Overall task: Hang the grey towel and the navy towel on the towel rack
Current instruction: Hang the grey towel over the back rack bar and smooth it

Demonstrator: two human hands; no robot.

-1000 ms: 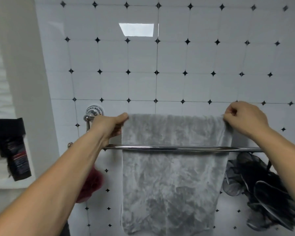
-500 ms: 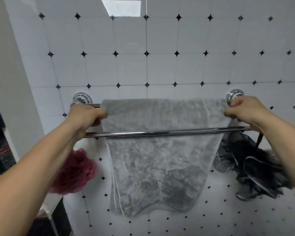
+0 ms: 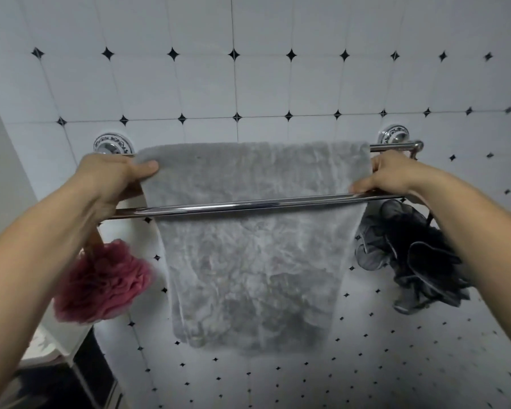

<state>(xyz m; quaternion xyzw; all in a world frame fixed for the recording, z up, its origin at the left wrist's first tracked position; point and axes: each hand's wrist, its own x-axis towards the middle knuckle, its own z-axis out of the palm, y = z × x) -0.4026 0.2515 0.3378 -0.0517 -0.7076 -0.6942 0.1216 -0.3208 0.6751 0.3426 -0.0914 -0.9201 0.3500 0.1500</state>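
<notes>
The grey towel (image 3: 254,255) is draped over the rear bar of the chrome double towel rack (image 3: 248,206) on the tiled wall, hanging down behind the front bar. My left hand (image 3: 112,178) pinches the towel's top left corner, thumb on top. My right hand (image 3: 393,172) grips its top right edge near the rack's right mount. The navy towel is not in view.
A dark red bath pouf (image 3: 104,281) hangs at the rack's left end, below my left wrist. A black and grey pouf (image 3: 416,255) hangs at the right end. A white fixture (image 3: 50,340) sits at lower left.
The view has tilted down, so the rack sits higher in the frame and both wall mounts show. My hands have spread the towel wider along the rear bar.
</notes>
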